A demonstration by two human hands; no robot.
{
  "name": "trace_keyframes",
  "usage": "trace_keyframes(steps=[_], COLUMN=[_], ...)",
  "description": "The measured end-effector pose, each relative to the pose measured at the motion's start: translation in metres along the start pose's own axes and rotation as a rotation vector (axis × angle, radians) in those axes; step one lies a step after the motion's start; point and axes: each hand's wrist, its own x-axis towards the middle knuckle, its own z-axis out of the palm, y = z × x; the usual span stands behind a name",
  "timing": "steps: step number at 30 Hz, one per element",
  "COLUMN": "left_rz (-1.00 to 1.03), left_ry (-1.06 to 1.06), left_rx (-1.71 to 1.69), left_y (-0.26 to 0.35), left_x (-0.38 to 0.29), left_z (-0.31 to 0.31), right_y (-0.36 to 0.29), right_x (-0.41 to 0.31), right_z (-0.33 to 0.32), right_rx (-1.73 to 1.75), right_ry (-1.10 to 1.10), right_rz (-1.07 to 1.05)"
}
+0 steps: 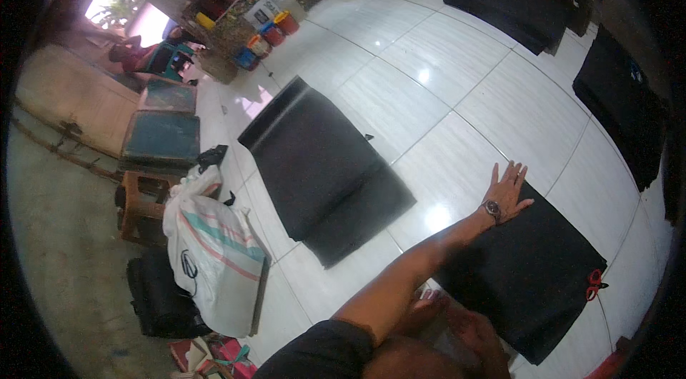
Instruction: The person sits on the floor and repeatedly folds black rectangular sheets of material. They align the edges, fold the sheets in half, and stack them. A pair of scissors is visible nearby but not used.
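Note:
My left hand [506,189], with a watch [491,208] on its wrist, lies palm down with fingers spread. It is at the far corner of a black sheet or stack of sheets [525,272] on the floor, its fingertips reaching past the edge over the tile. Red-handled scissors [594,285] lie at the right edge of that black material, their blades mostly hard to make out. My right hand is out of view. Bare feet [474,328] show beside the sheet's near left edge. Left of my arm lies a second stack of black sheets [321,164], its far end curled.
White tiles [407,84] cover the floor. More black stacks [504,4] lie at the far right. At left stand a white woven sack [220,261], a black bag [161,296] and a wooden stool [142,205]. Several colourful tubs [272,33] line a cluttered shelf; a person sits beyond.

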Motion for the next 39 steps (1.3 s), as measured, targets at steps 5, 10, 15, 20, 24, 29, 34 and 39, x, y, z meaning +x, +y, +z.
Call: trace_keyframes(steps=[5, 10, 15, 20, 24, 29, 34, 39], left_rz=[-0.255, -0.773, -0.905, -0.792, -0.337, -0.502, -0.856, -0.480], left_ry=[0.069, 0.203, 0.135, 0.014, -0.096, -0.228, -0.189, 0.030], left_rx=[0.082, 0.442, 0.415, 0.032, -0.414, -0.714, -0.543, -0.589], left_y=[-0.067, -0.198, -0.231, -0.138, -0.037, -0.066, -0.169, -0.174], left_x=[-0.085, -0.240, -0.332, -0.302, -0.256, -0.262, -0.298, -0.315], left_z=[-0.062, -0.148, -0.150, -0.140, -0.107, -0.115, -0.192, -0.237], right_y=[0.003, 0.000, -0.009, -0.014, -0.027, -0.055, -0.054, -0.035], right_x=[-0.018, -0.026, -0.015, 0.001, -0.003, -0.034, -0.031, -0.022], right_z=[0.012, 0.024, 0.037, 0.033, 0.036, 0.051, 0.047, 0.041], right_rx=[-0.125, -0.253, -0.567, -0.635, -0.691, -0.418, -0.641, -0.753], right_ry=[0.083, -0.084, -0.113, -0.081, -0.048, 0.012, 0.093, 0.028], right_rz=[0.029, -0.045, -0.146, -0.135, -0.512, -0.549, -0.451, -0.411])
